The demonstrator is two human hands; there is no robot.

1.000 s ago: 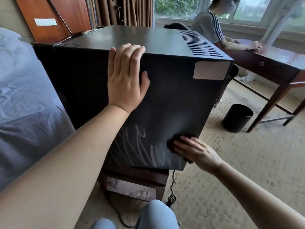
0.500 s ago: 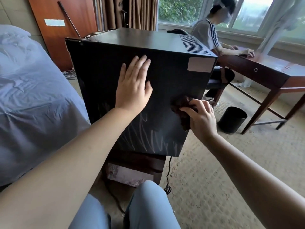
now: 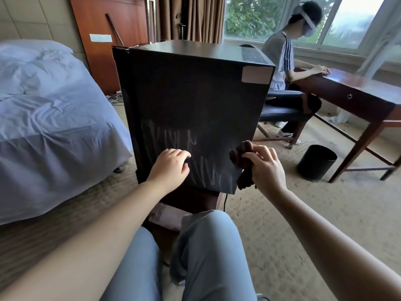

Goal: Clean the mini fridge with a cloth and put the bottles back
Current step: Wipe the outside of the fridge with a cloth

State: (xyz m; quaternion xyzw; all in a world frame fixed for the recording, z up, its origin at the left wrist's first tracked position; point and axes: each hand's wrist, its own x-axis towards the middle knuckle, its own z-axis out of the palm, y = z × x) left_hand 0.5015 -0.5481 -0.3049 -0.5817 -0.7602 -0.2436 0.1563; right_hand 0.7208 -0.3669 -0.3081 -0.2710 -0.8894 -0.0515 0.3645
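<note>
The fingers (image 3: 265, 151) of the right hand (image 3: 268, 170) are curled round a bunched brown cloth (image 3: 240, 159), which is held at the lower right edge of the fridge (image 3: 191, 101) side panel. Whether the cloth is pressed to the panel or just off it cannot be told. The left hand (image 3: 171, 167) is seen low on the same panel, its fingers loosely curled with nothing in them, the tips at or just off the metal.

Between the two hands pale streaks (image 3: 201, 168) are spread across the lower band of the panel. The marked area thus lies to the left of the cloth, and the right hand is judged the one to be carried across it.

The fridge is set upright, its long axis vertical, on a low wooden stand (image 3: 186, 199), and a cord (image 3: 225, 199) hangs by its lower right corner. A bed (image 3: 54, 109) lies close on the left. A bin (image 3: 316, 164) and a seated person (image 3: 280, 59) are well apart on the right. No bottles are in view, and the inside of the fridge is not shown.
</note>
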